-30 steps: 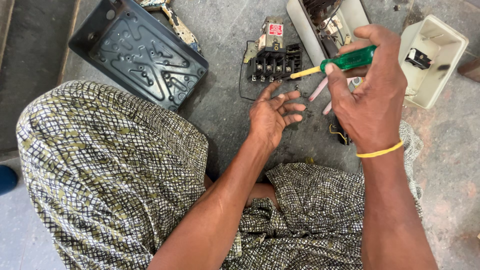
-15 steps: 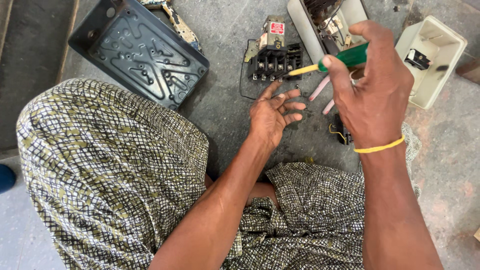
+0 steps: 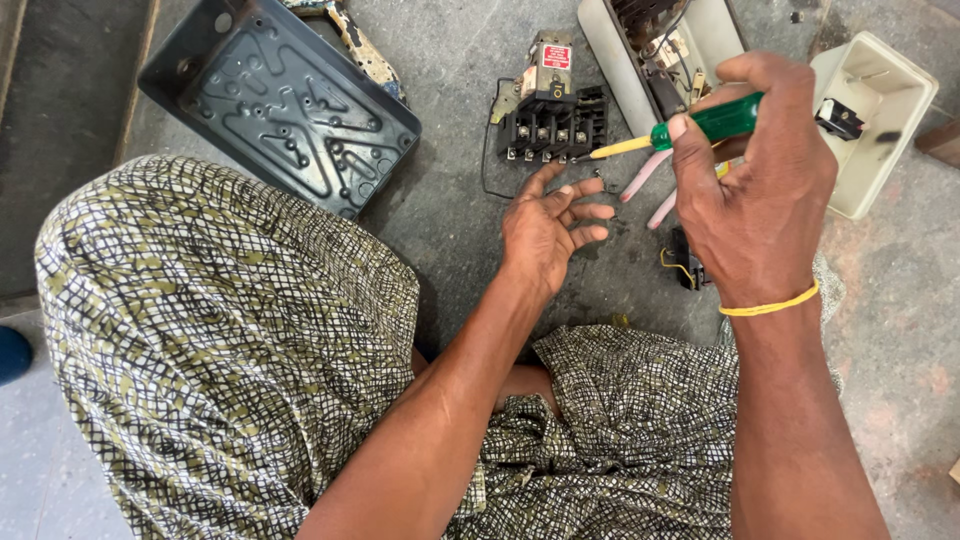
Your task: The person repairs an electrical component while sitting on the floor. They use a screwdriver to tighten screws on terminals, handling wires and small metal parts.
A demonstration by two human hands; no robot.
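My right hand (image 3: 757, 195) grips a screwdriver (image 3: 690, 128) with a green handle and yellow shaft, its tip pointing left toward a black electrical contactor block (image 3: 553, 122) lying on the concrete floor. My left hand (image 3: 548, 225) hovers just below that block, palm up, fingers spread, holding nothing. A yellow band circles my right wrist. Two pink wires (image 3: 648, 178) lie between my hands.
A dark metal cover plate (image 3: 280, 100) lies upper left. An open cream-coloured enclosure (image 3: 680, 45) with wiring sits behind the screwdriver, and a cream box (image 3: 880, 120) at right. A small black part (image 3: 685, 265) with yellow wire lies by my right hand. Patterned cloth covers my knees.
My right hand has lifted slightly with the screwdriver, keeping its tip toward the contactor block. My left hand stays in nearly the same place, fingers spread.
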